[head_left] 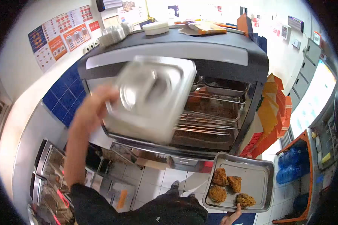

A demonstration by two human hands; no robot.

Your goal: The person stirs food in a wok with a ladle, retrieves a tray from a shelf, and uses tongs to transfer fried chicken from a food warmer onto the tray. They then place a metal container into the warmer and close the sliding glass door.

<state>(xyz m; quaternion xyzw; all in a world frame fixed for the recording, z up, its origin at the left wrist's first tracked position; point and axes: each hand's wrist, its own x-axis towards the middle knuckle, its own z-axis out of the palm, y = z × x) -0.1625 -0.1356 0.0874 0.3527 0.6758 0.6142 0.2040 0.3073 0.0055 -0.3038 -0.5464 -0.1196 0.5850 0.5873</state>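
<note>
My left hand (103,98), blurred by motion, grips the left edge of a shiny steel pan lid (139,116) with a recessed handle. The lid is tilted up in front of the left part of an open food warmer (169,49) and hides part of its inside. Low on the right, my right hand (232,217) holds a steel tray (257,174) by its near edge, its thumb over the rim beside the chicken. Several pieces of fried chicken (218,193) lie in the near and left part of this tray; most of my right fingers are hidden under it.
Inside the warmer are wire racks (210,123) and a dark pan (227,86). Stacked orange and red cartons (272,112) stand along its right side. Plastic lids (112,35) and paper packs (204,29) sit on top. Fryer equipment (50,176) is at left, blue water jugs (289,168) at right.
</note>
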